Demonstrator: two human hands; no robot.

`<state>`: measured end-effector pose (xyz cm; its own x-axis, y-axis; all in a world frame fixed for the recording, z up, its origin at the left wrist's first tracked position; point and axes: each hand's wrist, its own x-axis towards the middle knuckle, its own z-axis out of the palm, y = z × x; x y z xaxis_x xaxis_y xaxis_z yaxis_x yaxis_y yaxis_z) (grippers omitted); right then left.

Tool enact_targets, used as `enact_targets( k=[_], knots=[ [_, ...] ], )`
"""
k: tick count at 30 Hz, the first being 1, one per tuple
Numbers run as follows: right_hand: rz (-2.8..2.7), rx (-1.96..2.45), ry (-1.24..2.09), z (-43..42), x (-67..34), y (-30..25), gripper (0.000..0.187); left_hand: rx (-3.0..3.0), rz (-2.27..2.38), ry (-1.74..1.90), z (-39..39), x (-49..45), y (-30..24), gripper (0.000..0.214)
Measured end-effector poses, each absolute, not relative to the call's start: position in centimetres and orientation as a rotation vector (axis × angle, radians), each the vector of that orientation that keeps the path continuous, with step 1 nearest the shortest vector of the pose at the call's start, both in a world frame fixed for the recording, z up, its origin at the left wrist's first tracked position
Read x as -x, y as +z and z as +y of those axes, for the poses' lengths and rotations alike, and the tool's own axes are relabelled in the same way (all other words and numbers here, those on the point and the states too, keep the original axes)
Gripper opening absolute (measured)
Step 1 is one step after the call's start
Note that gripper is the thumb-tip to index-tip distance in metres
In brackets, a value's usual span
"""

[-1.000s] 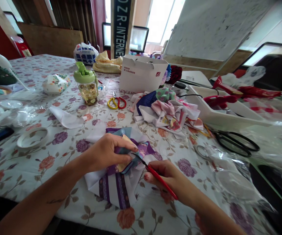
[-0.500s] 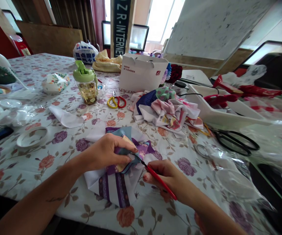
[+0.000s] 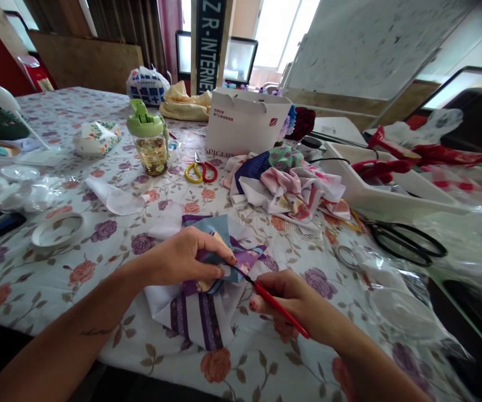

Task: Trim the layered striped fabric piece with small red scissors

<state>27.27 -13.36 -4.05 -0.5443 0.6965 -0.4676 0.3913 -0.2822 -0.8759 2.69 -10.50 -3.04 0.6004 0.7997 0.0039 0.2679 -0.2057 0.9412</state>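
Observation:
My left hand [image 3: 194, 257] pinches a folded patch of blue-grey fabric [image 3: 218, 226] between thumb and fingers. Purple and cream patterned pieces lie with it. In my right hand [image 3: 285, 298] is a red-handled tool [image 3: 280, 307] with a thin, dark, curved tip. That tip meets the fabric close to my left fingertips; its very end is hidden, so its exact kind is unclear. Beneath both hands spreads white cloth with purple printed stripes [image 3: 210, 321].
Small scissors with yellow and red handles [image 3: 201, 172] lie beyond, near a green-lidded bottle [image 3: 151, 139]. A heap of fabric scraps [image 3: 287, 187] is behind my right hand. Black scissors [image 3: 406, 241] and a white tray [image 3: 391, 192] stand right; a tape roll [image 3: 58, 230] lies left.
My right hand and the red-handled tool have shifted slightly right, away from my left hand. The purple fabric's right corner reaches out farther. My left hand keeps its pinch.

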Motion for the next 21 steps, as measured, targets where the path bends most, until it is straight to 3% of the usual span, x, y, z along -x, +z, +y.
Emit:
enact_targets(
  k=[3, 9, 12, 16, 21],
  knots=[
    [-1.653, 1.333, 1.942, -13.4, -27.6, -4.4, 0.045, -1.738, 0.919, 0.625, -10.6, -3.0, -2.7, 0.023],
    [-1.614, 1.226, 1.875, -13.2, -28.0, -5.0, 0.042, -1.606, 0.979, 0.695, -10.9, -3.3, -2.2, 0.065],
    [-1.608, 1.175, 1.803, -13.0, -27.9, -4.8, 0.041, -1.517, 0.982, 0.729, -10.8, -3.2, -2.3, 0.073],
    [-1.601, 1.151, 1.725, -13.1, -27.8, -4.9, 0.048, -1.353, 0.877, 0.832, -10.5, -3.2, -2.7, 0.066],
    [-1.498, 1.253, 1.934, -13.3, -27.8, -5.4, 0.041, -1.228, 0.946, 0.959, -10.5, -3.6, -2.9, 0.039]
  ],
)
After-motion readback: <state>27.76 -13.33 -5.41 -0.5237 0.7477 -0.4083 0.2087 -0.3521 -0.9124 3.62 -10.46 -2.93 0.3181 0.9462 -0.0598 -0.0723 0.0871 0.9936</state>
